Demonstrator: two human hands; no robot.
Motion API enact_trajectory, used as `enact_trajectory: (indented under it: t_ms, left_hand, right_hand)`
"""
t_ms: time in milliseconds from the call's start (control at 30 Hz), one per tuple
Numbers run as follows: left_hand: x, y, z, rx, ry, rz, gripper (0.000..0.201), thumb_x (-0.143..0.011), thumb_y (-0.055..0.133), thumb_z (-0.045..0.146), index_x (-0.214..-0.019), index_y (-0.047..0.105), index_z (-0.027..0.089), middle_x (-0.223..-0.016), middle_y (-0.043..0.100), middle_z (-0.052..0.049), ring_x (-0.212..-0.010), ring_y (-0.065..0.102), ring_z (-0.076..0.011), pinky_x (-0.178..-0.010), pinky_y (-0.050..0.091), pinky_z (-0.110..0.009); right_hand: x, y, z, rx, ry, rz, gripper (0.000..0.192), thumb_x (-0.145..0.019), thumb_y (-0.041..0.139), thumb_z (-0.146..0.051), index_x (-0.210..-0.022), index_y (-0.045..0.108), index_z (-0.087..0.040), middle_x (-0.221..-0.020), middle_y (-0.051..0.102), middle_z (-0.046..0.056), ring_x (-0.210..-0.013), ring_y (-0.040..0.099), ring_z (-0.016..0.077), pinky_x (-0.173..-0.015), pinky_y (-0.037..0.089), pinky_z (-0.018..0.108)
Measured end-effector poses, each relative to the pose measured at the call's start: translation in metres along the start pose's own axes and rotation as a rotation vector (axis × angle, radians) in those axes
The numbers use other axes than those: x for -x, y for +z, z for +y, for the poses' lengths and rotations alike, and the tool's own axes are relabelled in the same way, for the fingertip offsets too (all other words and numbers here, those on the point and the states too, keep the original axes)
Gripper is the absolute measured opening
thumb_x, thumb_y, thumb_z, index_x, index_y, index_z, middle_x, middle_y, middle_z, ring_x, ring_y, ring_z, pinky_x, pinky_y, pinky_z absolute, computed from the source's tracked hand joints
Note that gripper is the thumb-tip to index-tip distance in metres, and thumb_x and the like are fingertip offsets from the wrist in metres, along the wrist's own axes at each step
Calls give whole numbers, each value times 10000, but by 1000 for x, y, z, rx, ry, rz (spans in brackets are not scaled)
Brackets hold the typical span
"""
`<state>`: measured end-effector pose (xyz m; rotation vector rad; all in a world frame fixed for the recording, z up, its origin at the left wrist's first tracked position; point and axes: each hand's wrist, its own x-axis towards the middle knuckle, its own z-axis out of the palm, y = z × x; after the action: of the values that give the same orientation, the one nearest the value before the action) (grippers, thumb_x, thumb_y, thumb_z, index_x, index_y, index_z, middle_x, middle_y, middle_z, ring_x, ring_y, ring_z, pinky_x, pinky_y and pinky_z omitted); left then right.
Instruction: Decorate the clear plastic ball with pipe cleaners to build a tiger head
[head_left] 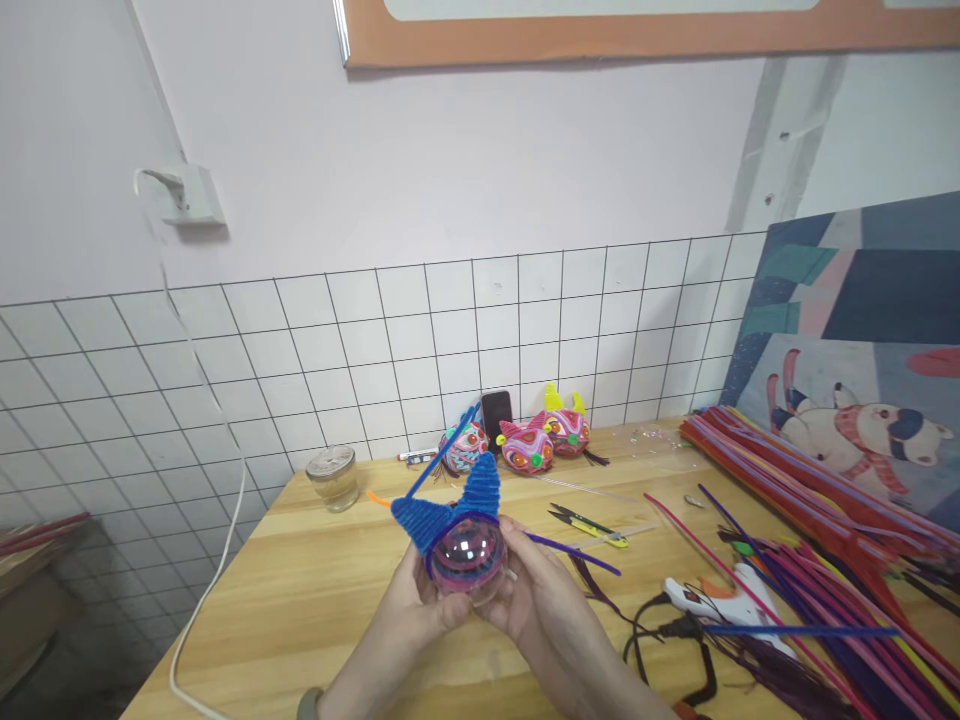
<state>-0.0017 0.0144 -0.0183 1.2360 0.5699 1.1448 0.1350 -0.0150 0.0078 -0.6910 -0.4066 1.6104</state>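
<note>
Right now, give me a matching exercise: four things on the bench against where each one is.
Things:
1. clear plastic ball with blue fuzzy-wire ears
2. small glass jar
3. yellow-handled snips
4. long bundle of coloured fuzzy wires

Places:
A. along the right side of the wooden table
B. held between left hand and right hand
C. back left, near the tiled wall
D. mid-table, right of the hands

Pairs: 1-B, 2-C, 3-D, 4-A
</note>
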Motion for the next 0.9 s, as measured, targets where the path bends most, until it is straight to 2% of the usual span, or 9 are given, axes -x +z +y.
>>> enact_trajectory:
  t_ms: [600, 900]
  left_hand:
    - [1, 2, 3, 11, -2, -23, 644, -563, 827, 394, -1131, 585, 211, -1210, 650, -135, -1137, 571, -328, -952, 444, -428]
    - [2, 3, 4, -10, 4, 7, 658, -554, 828, 403, -1131, 592, 192, -1199, 652, -153, -1127, 574, -344, -946, 436, -438]
  right_hand:
    - [-1, -4, 2, 0, -2, -21, 339, -691, 759, -377, -922, 602, -184, -882, 720, 61, -720, 640, 190, -695, 529, 357]
    - [1, -1, 0, -9, -1, -38, 289, -723, 740, -359, -919, 628, -178, -903, 729, 71, -734, 652, 190, -693, 527, 345]
